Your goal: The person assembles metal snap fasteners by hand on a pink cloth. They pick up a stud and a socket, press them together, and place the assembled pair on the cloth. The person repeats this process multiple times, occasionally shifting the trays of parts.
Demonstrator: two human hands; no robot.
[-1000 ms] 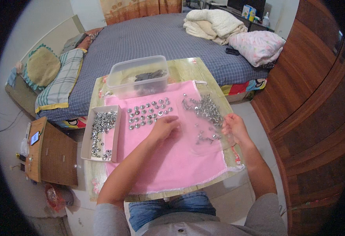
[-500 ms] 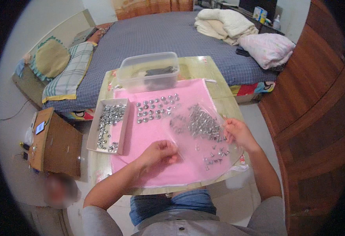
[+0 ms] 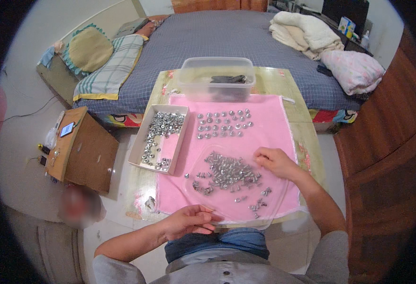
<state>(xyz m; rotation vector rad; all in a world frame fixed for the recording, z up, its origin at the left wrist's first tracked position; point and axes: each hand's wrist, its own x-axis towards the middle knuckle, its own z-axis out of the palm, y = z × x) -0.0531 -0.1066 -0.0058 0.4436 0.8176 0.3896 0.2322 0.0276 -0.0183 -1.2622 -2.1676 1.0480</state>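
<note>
A clear plastic lid [image 3: 227, 201] carries a heap of small silver screws [image 3: 229, 170], with a few more scattered toward its near right side. My left hand [image 3: 194, 221] pinches the lid's near left edge between thumb and fingers. At its far right edge my right hand [image 3: 279, 163] is closed, fingertips together on the rim. The lid is over the pink cloth [image 3: 175, 199]; whether it rests on it I cannot tell. Beyond it, round silver metal pieces [image 3: 223, 120] stand in several rows. A white open box [image 3: 137, 158] at the left contains many silver nuts [image 3: 165, 124].
A translucent plastic tub [image 3: 217, 92] with dark items inside stands at the table's far end. Behind is a bed [image 3: 208, 38] with folded blankets [image 3: 305, 33]. A wooden cabinet [image 3: 87, 156] with a phone stands left; brown wooden panels [image 3: 374, 142] rise at right.
The view has shifted, so the table appears farther right. The lid with its screws has come nearer to me and leftward over the cloth. My left hand has moved nearer with its edge.
</note>
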